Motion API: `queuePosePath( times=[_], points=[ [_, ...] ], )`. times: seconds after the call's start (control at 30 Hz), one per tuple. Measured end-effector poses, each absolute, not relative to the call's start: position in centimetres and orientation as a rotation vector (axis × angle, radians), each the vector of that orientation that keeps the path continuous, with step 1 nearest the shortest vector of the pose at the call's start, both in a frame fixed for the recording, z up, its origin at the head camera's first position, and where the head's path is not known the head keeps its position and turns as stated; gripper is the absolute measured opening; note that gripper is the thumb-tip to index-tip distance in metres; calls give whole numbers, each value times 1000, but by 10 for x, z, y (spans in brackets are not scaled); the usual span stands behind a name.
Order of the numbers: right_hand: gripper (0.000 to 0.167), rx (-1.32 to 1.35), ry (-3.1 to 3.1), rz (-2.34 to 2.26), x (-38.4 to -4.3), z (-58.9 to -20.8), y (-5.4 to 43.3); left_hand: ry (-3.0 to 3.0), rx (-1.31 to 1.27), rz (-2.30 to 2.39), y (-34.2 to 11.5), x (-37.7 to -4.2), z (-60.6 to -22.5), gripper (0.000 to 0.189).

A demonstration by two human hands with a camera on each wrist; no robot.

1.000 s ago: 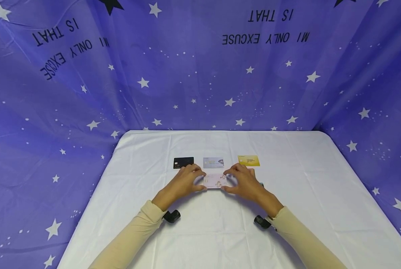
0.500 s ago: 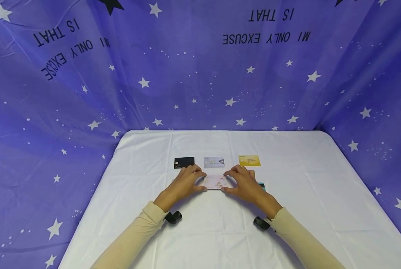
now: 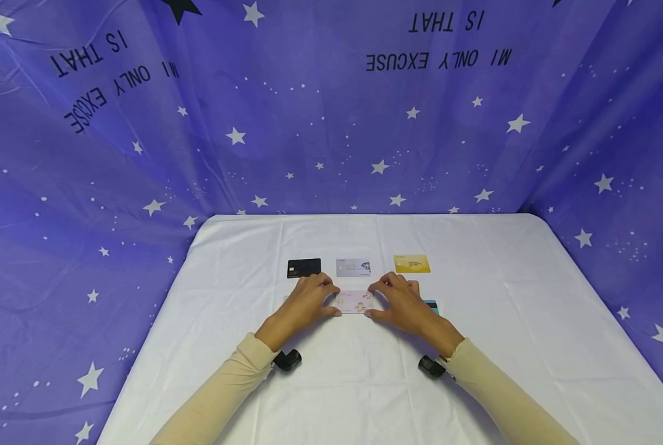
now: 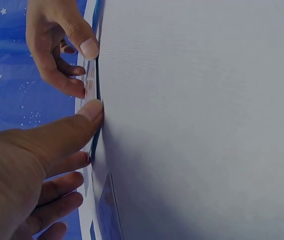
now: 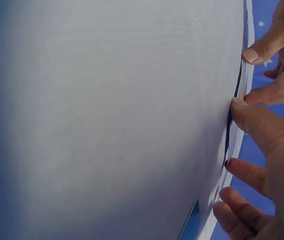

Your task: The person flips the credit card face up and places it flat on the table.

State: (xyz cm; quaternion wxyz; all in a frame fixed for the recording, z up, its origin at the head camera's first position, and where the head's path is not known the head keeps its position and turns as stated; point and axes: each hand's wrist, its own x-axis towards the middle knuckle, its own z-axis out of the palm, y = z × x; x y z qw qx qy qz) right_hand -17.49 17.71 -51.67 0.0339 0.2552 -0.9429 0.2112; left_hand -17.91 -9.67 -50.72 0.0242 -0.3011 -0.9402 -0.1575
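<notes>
A pink card (image 3: 355,302) with small printed figures lies between both hands at the middle of the table. My left hand (image 3: 303,303) pinches its left end, thumb at the near corner and index finger at the far one. On the right end my right hand (image 3: 406,304) does the same. Seen edge-on in the left wrist view, the pink card (image 4: 90,82) is a thin strip; whether it touches the cloth I cannot tell. Just beyond lies a silver VIP card (image 3: 353,267). The black VIP card (image 3: 303,267) is past my left hand, the yellow card (image 3: 411,264) past my right.
A blue card with a dark stripe (image 3: 433,306) is partly covered by my right hand. Another card, mostly hidden, peeks out behind my left hand. White cloth (image 3: 353,395) covers the table, and a purple star-printed curtain (image 3: 331,123) surrounds it.
The pink card and both hands have shifted slightly toward me, widening the gap to the silver card. More of the blue card shows beside my right hand. The grip looks the same.
</notes>
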Motion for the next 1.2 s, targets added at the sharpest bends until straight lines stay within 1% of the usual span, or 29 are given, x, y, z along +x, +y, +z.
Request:
queuePosePath(
  times=[0.4,0.7,1.2],
  points=[
    [49,759,-2960,732,-175,-515,178,-2913,-930,-457,-94,-180,-508,55],
    [49,752,-2965,734,-175,-517,179,-2925,-880,-412,-93,-179,-510,54],
    [50,747,-2989,731,-174,-515,177,-2931,-881,-442,-96,-178,-506,56]
  ],
)
